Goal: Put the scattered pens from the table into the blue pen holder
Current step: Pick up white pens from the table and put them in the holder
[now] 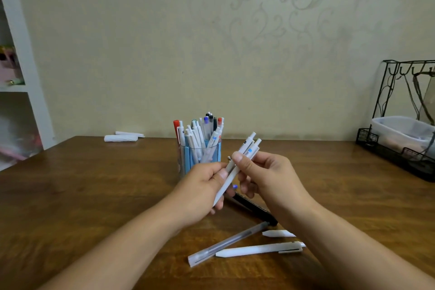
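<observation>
Two bare hands raised together above a brown wooden table [94, 195], sharing a small bundle of white plastic click pens [237, 165]. Left hand [202, 193] curled round the lower barrels, thumb laid along them; right hand [266, 176] pinching the upper part, thumb on top, push-buttons poking up and to the right past the fingers. Exact count of pens in the bundle hard to tell, two or three.

Directly behind the hands, upright on the table: a blue pen holder with a clear plastic wall [200, 155], already crowded with white, red-capped, blue-tipped and dark pens leaning in all directions.

Scattered on the wood below the wrists: a frosted translucent capped pen [226, 245] lying diagonally; a white click pen [259, 249] just beside it, nearly level; a short white pen [279, 233] part-hidden by the right forearm; a black pen [251, 207] angled under both hands.

At the far edge, left of the holder, two white rolled objects [122, 137] against the patterned beige wall. At far right, a black wire rack [386, 148] with a clear plastic box [400, 129] inside.
</observation>
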